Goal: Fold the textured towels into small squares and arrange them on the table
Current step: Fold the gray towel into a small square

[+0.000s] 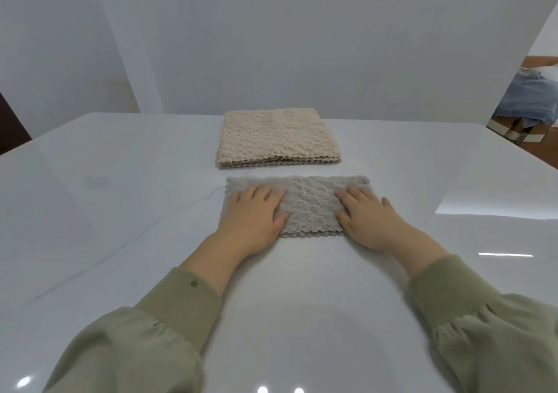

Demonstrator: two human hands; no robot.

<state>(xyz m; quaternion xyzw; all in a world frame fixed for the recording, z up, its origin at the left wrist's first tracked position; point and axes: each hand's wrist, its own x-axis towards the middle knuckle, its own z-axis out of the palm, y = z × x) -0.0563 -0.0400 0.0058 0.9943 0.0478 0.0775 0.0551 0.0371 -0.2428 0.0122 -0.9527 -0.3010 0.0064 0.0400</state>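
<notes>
A grey textured towel (308, 207), folded into a rectangle, lies on a glossy white table (120, 211) beneath a left hand (252, 216) and right hand (367, 220), fingers flat and straight; a beige folded towel stack (277, 137) sits just behind.

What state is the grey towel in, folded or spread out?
Folded to a wide strip, not a square: the grey towel lies flat under the left hand and right hand, one pressing each end.

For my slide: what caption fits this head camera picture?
Left hand and right hand press a grey textured towel flat on a white table, folded beige towel behind.
</notes>
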